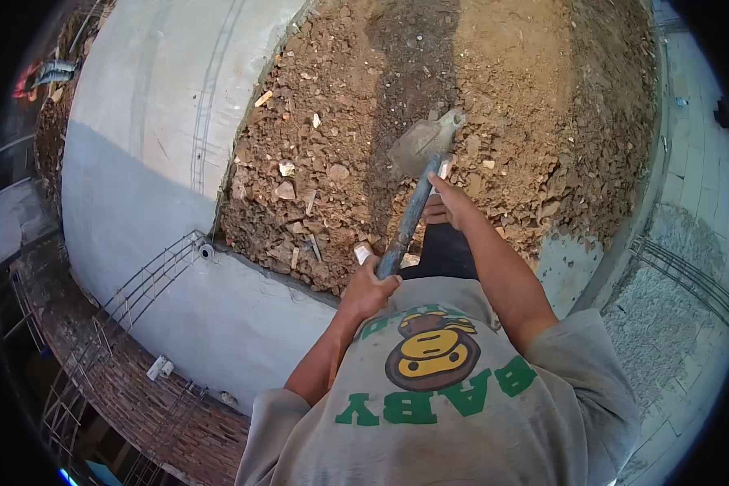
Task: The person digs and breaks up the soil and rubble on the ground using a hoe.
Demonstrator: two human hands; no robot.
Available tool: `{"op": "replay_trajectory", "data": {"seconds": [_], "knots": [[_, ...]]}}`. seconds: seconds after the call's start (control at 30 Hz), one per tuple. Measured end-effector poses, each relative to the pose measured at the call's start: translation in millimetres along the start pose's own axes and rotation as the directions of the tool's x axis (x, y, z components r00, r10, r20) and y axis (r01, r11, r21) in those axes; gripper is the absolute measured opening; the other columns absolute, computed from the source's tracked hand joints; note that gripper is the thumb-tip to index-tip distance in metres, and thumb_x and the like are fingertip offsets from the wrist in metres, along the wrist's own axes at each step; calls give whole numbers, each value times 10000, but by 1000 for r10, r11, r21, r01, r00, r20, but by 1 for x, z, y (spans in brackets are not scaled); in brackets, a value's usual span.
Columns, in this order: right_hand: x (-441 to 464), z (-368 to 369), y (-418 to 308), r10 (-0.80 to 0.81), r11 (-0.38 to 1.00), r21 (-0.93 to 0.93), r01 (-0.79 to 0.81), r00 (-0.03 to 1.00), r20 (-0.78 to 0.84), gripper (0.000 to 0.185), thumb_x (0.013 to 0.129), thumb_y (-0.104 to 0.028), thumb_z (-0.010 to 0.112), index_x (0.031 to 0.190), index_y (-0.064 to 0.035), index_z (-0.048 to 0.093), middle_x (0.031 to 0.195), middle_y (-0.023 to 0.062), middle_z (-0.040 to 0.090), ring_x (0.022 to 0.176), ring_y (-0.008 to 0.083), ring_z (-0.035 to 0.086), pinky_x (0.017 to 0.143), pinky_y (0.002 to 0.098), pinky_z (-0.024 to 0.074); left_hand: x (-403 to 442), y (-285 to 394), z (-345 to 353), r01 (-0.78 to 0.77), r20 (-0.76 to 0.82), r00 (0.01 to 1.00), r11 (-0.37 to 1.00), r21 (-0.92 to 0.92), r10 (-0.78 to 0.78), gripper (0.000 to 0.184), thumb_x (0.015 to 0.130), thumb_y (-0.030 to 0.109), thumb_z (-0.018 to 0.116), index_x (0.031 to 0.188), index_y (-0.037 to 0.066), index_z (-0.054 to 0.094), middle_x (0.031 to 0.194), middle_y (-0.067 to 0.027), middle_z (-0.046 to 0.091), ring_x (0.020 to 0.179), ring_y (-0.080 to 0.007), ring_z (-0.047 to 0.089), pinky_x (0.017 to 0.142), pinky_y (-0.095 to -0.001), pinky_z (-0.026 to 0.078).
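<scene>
A hoe-like tool with a blue-grey handle [413, 212] slants up and away from my body. Its broad, dirt-covered metal blade [419, 146] rests on the loose brown soil [340, 121]. Near the lower end of the handle, my left hand [369, 290] is wrapped round it, close to my shirt. My right hand [452, 202] is higher up, just below the blade, with its thumb along the handle and its fingers partly hidden behind it.
Smooth grey concrete [138, 146] borders the soil on the left, with a wire rebar cage [150, 279] at its corner. Brickwork [162, 405] lies at lower left. More rebar [684, 279] and a pale block wall [692, 162] are on the right. Stones [285, 191] dot the soil.
</scene>
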State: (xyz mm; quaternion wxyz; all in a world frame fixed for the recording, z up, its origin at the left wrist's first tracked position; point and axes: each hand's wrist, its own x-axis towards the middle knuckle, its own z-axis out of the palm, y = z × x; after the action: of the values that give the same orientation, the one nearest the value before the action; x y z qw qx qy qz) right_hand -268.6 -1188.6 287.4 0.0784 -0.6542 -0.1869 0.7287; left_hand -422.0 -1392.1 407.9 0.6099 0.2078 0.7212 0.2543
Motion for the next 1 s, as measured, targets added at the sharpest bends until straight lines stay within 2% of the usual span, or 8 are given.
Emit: {"op": "replay_trajectory", "data": {"seconds": [0.07, 0.2, 0.5, 0.7, 0.73, 0.8, 0.87, 1.0], "knots": [[9, 28, 54, -58, 903, 430, 20, 995, 76, 212, 888, -238, 598, 984, -54, 554, 795, 70, 610, 726, 204, 631, 615, 381, 547, -38, -74, 5, -166, -28, 985, 981, 104, 170, 400, 738, 303, 685, 970, 18, 526, 649, -171, 584, 567, -308, 608, 577, -420, 472], [-26, 43, 69, -26, 975, 219, 27, 1000, -9, 126, 877, -185, 595, 949, -88, 557, 661, 16, 487, 562, 193, 518, 520, 361, 450, -56, -117, 19, -94, 80, 994, 977, 193, 80, 428, 740, 359, 682, 984, 57, 502, 725, -235, 621, 766, -442, 621, 680, -505, 477], [-7, 84, -50, -386, 914, -22, 404, 887, 253, 163, 805, -180, 682, 819, -71, 561, 627, 34, 516, 510, 185, 536, 503, 369, 484, 106, -117, 113, -271, -293, 932, 947, -175, 213, 336, 769, 256, 734, 1011, 61, 607, 783, -132, 652, 710, -266, 645, 678, -383, 500], [170, 108, -61, -504, 772, -236, 590, 795, 338, 152, 798, -142, 680, 821, -35, 574, 637, 44, 543, 488, 142, 529, 470, 311, 491, 295, -154, 161, -251, -275, 955, 800, -545, 112, 380, 773, 290, 754, 1028, 43, 617, 766, -48, 625, 693, -167, 578, 679, -332, 486], [207, 102, -35, -445, 806, -278, 523, 844, 299, 149, 794, -134, 678, 824, -32, 574, 637, 44, 545, 489, 140, 530, 463, 310, 489, 324, -180, 178, -243, -300, 952, 755, -609, 64, 391, 772, 300, 758, 1029, 39, 620, 770, -40, 621, 699, -159, 569, 684, -331, 485], [284, 59, 60, -212, 887, -375, 268, 960, 185, 165, 791, -114, 667, 881, -4, 584, 639, 44, 552, 490, 144, 533, 444, 316, 482, 290, -217, 195, 254, -10, 948, 777, -576, -318, 439, 754, 317, 778, 1045, 25, 626, 789, -44, 623, 714, -154, 568, 711, -333, 485], [314, 7, 167, 92, 829, -545, -130, 991, -96, 155, 779, -126, 665, 857, -12, 596, 676, 61, 535, 501, 197, 517, 459, 354, 462, 242, -294, 312, 161, -327, 861, 819, -551, -389, 319, 740, 291, 763, 911, 41, 665, 698, -77, 640, 581, -179, 573, 610, -354, 487], [312, -10, 186, 132, 806, -570, -160, 987, -89, 219, 760, -143, 679, 913, -11, 595, 690, 71, 536, 557, 221, 554, 509, 399, 501, 231, -302, 292, 499, 43, 826, 693, -520, -562, 355, 729, 366, 746, 877, 49, 682, 699, -108, 652, 621, -236, 619, 629, -379, 491]]}}
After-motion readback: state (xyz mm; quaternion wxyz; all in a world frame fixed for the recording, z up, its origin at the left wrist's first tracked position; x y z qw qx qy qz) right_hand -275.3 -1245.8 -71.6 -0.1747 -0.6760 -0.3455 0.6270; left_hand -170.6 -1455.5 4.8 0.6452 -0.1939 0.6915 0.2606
